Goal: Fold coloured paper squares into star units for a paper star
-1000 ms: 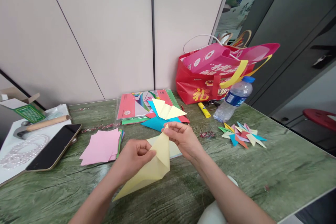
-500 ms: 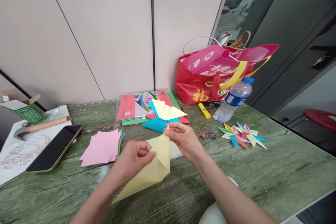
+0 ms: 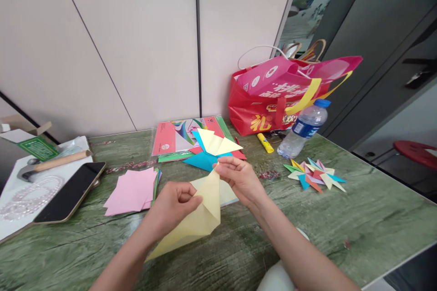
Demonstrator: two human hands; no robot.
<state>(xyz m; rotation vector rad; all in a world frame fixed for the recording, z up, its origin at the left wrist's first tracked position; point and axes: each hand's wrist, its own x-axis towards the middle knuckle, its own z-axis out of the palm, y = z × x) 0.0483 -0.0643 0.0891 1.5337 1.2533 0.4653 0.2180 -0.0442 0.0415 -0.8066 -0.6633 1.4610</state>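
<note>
A pale yellow sheet with creases and a folded, pointed top is held up between my hands. My left hand pinches its left edge between thumb and fingers. At the upper tip, my right hand grips the paper the same way. Another pale sheet lies flat on the table behind it. Just beyond my right hand are folded blue and cream paper pieces. To the left of my hands sits a stack of pink squares.
A phone, a hammer and beads are at left. Behind lie paper packs. A red bag, water bottle, glue stick and colourful folded star stand or lie at right.
</note>
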